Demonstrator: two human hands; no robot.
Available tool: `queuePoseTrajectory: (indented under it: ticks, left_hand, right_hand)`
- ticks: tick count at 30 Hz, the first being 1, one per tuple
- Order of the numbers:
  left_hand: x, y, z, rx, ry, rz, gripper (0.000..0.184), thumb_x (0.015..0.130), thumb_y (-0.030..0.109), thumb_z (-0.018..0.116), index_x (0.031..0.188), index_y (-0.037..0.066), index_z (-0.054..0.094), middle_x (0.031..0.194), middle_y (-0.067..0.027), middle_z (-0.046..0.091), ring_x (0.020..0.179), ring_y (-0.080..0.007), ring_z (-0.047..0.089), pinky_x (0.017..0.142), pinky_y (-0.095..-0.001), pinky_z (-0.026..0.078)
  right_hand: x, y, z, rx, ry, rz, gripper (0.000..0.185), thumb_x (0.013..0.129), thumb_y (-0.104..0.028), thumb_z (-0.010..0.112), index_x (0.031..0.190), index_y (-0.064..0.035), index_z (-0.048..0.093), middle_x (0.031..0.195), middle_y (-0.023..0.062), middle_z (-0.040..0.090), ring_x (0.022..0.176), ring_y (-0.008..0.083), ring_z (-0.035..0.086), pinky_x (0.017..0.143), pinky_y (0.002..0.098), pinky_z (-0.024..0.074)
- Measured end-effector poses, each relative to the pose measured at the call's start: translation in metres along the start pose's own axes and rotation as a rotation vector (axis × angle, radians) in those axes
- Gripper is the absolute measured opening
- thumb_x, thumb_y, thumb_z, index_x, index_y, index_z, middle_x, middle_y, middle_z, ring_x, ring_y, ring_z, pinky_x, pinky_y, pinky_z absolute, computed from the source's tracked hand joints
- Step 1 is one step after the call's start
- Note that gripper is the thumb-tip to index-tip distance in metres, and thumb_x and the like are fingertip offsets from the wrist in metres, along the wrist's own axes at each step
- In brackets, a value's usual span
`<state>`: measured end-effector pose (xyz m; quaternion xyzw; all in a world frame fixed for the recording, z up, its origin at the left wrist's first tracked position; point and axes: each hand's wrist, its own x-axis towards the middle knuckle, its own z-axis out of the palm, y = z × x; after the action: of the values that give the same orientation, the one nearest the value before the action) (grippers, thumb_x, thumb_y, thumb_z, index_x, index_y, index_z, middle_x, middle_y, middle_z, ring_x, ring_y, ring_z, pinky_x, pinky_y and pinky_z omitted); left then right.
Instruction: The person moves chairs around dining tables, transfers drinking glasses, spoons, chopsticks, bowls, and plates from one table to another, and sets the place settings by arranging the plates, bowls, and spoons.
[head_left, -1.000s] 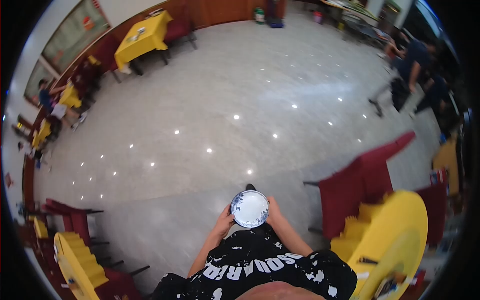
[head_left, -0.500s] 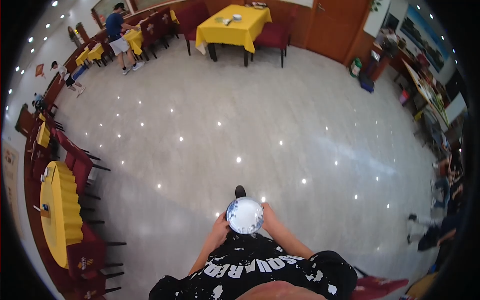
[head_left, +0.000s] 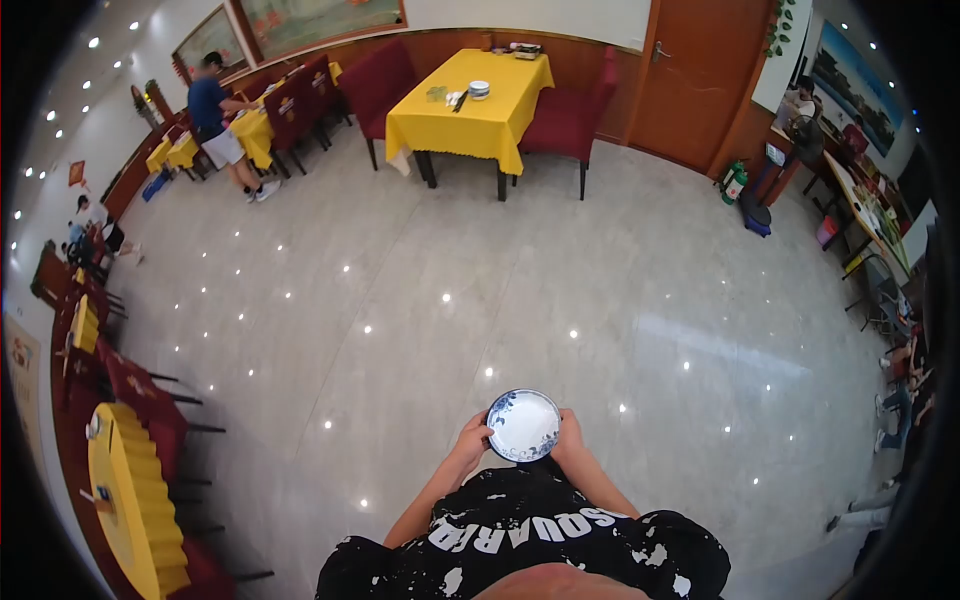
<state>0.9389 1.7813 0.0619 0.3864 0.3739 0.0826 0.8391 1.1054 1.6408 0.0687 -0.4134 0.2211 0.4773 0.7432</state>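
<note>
A round white plate with blue flower patterns (head_left: 524, 426) is held level in front of my body, over the floor. My left hand (head_left: 472, 440) grips its left edge, with the thumb on the rim. On the right edge my right hand (head_left: 568, 437) is closed round the rim, its fingers partly hidden beneath. Whether the plate is single or the top of a stack, I cannot tell.
Ahead is a yellow-covered table (head_left: 455, 130) with bowls (head_left: 479, 90) and chopsticks, between dark red chairs (head_left: 570, 125). A round yellow table (head_left: 130, 510) stands at left. A person (head_left: 215, 120) stands at back left; a fire extinguisher (head_left: 735, 182) is near the door (head_left: 690, 85).
The view has swung to the right, then closer to the table ahead. The red chairs and round table at right have left the view. Both hands still hold the plate.
</note>
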Motion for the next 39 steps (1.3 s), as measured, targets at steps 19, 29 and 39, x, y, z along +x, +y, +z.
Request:
queuePoseTrajectory:
  ticks: [19,29,39]
  left_hand:
    - [0.498,0.414,0.016,-0.509,0.116,0.071,0.059,0.075,0.008,0.047,0.131,-0.008,0.048,0.122,-0.0191,0.061,0.115,-0.0314,0.059,0.103,-0.0443,0.046]
    - [0.812,0.663,0.036,-0.164,-0.017,0.014,0.056,0.074,0.014,0.054,0.127,-0.006,0.05,0.116,-0.0167,0.063,0.109,-0.0271,0.061,0.099,-0.0385,0.048]
    - [1.094,0.813,0.091,0.054,-0.035,-0.022,0.046,0.077,0.018,0.054,0.12,-0.001,0.057,0.114,-0.0109,0.065,0.109,-0.0238,0.06,0.101,-0.035,0.044]
  right_hand:
    - [0.48,-0.286,0.409,-0.27,-0.022,0.172,0.03,0.094,-0.024,0.046,0.101,0.0008,0.063,0.094,0.0145,0.068,0.085,0.0284,0.067,0.079,0.0437,0.0556]
    - [0.7,-0.444,0.602,-0.142,0.029,-0.032,0.036,0.095,-0.027,0.043,0.108,-0.0014,0.064,0.104,0.0122,0.069,0.097,0.0266,0.068,0.089,0.0415,0.0544]
    - [0.918,-0.59,0.718,-0.014,0.02,-0.179,0.048,0.099,-0.033,0.034,0.125,-0.0016,0.059,0.121,0.0144,0.066,0.108,0.0276,0.066,0.095,0.0404,0.0525]
